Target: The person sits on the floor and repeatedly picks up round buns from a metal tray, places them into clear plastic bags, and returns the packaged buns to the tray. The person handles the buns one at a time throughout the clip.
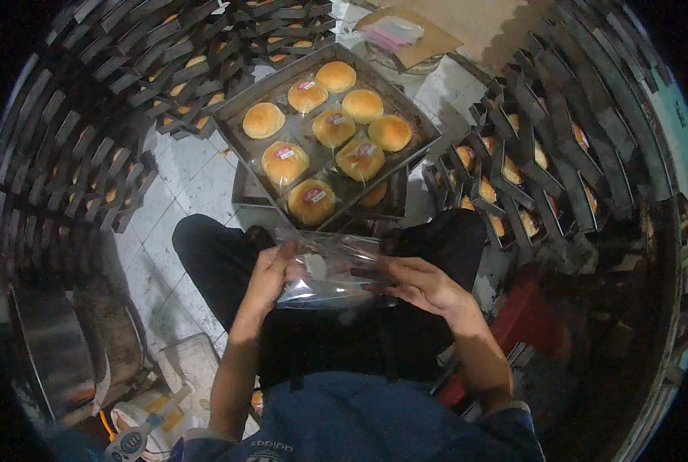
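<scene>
Above my lap a clear plastic bag (321,289) is spread between my two hands. My left hand (269,271) pinches its left edge, thumb on top. At the bag's right end, my right hand (429,286) holds it with fingers reaching along the film; the fingertips are dark and partly behind the plastic. Just beyond the bag lies a dark metal tray (240,160) with several round golden buns. Some are in clear wrappers with a red and white label, like the wrapped bun (311,202) nearest me. Others, like the bare bun (264,121), have no wrapper.
Another tray (245,189) sits under the first one. Stacked trays of buns rise at the left (120,181) and the right (513,185). A cardboard sheet (436,38) with plastic packs (392,33) lies at the back. A white tub (140,420) stands at the lower left.
</scene>
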### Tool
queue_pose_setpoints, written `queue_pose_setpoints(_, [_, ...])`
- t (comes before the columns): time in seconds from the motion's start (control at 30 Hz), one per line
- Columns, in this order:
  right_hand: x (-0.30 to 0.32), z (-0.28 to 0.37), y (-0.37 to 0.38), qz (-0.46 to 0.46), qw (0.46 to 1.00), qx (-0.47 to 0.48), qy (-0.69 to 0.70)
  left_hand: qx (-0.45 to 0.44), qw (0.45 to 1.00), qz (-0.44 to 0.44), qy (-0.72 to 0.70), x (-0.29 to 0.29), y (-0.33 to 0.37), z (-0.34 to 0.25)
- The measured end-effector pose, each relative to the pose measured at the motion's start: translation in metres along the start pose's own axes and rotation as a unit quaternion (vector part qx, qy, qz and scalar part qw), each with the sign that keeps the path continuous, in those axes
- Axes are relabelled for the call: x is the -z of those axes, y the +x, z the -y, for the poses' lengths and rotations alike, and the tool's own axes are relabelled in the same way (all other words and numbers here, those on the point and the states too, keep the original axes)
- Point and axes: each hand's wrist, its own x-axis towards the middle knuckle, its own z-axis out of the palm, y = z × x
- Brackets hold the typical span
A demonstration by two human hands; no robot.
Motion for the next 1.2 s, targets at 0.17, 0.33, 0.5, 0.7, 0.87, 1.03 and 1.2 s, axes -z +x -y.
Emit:
queue_pose_setpoints(0.17, [-0.007, 0.008, -0.011, 0.060, 0.955, -0.054, -0.285, 0.099, 0.989, 0.091, 0.062, 0.006, 0.001, -0.004])
queue_pose_setpoints(0.33, [-0.022, 0.016, -0.002, 0.142, 0.866, 0.121, -0.464, 0.142, 0.985, 0.070, -0.064, 0.023, 0.003, -0.001])
queue_pose_setpoints(0.5, [-0.050, 0.008, 0.006, 0.137, 0.701, 0.255, -0.652, 0.147, 0.957, 0.193, -0.161, 0.040, -0.002, 0.016])
queue_pose_setpoints(0.7, [-0.052, 0.002, 0.022, 0.018, 0.791, 0.232, -0.567, -0.185, 0.942, 0.093, -0.262, 0.026, 0.003, -0.003])
queue_pose_setpoints(0.87, [-0.085, 0.005, 0.071, -0.096, 0.800, 0.314, -0.501, -0.247, 0.945, 0.022, -0.212, -0.017, 0.022, -0.020])
queue_pose_setpoints(1.03, [-0.079, 0.081, 0.094, 0.111, 0.770, 0.188, -0.600, -0.096, 0.900, -0.081, -0.418, 0.010, 0.067, -0.044])
queue_pose_setpoints(1.2, [-0.038, 0.151, 0.171, -0.072, 0.864, 0.155, -0.474, -0.218, 0.833, -0.083, -0.501, 0.064, 0.117, -0.050])
